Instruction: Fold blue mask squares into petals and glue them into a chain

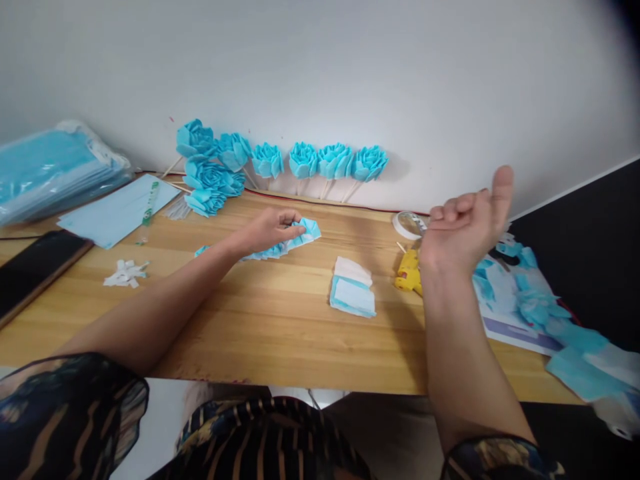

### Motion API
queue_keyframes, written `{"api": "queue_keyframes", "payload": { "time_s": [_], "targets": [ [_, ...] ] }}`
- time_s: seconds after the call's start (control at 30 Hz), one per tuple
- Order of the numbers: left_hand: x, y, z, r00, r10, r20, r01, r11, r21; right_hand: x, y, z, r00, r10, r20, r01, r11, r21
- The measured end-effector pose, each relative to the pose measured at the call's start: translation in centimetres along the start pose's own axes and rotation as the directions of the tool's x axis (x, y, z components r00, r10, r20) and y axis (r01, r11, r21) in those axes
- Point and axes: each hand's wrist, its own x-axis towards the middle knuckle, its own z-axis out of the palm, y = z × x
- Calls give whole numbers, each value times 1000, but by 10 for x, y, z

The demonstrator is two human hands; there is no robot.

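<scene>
My left hand is over the middle of the table, thumb and fingers closed on the near side of a light blue fabric petal. That petal lies at the right end of a row of overlapping blue pieces, partly hidden by my hand and forearm. My right hand is raised at the right, palm towards me, thumb stretched out and fingers loosely bent, with nothing visible in it. Behind its wrist sits a yellow glue gun, partly covered. A small stack of white and blue cut pieces lies between the hands.
Several blue fabric flowers on sticks lean along the wall. At the left are a bag of blue sheets, a dark phone and white scraps. A tape roll and blue cuttings lie at the right.
</scene>
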Motion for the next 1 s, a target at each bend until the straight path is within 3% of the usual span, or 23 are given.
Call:
{"api": "queue_keyframes", "payload": {
  "time_s": [0.1, 0.13, 0.2, 0.3, 0.47, 0.6, 0.77, 0.87, 1.0],
  "targets": [
    [0, -1, 2, 1000, 13, 6, -13, 1000, -27, -25, 11, 14, 975, 147, 166, -135, 987, -86],
    [0, 0, 2, 1000, 24, 5, -24, 999, -29, -34, 15, 18, 935, 231, 270, -189, 967, -172],
    [0, 1, 2, 999, 48, 10, -47, 999, -15, -51, 21, 25, 811, 377, 447, -235, 910, -341],
    [-1, 5, 3, 998, 65, 27, -66, 997, 27, -65, 26, 27, 663, 445, 602, -176, 874, -453],
    [-4, 9, 10, 990, 127, 65, -132, 988, 76, -79, 27, 29, 561, 339, 756, 77, 887, -455],
    [-5, 10, 8, 973, 140, 183, -159, 983, 95, -92, 29, 34, 574, 275, 771, 198, 867, -457],
    [-4, 4, -17, 979, 54, 197, -43, 997, -60, -90, 37, 33, 636, 315, 705, 91, 876, -473],
    [-2, -2, -28, 984, 28, 178, -14, 997, -78, -87, 41, 31, 633, 340, 695, 42, 882, -470],
    [-2, -4, -35, 970, 14, 244, 2, 998, -65, -86, 42, 31, 632, 361, 686, 23, 876, -482]
  ]
}}
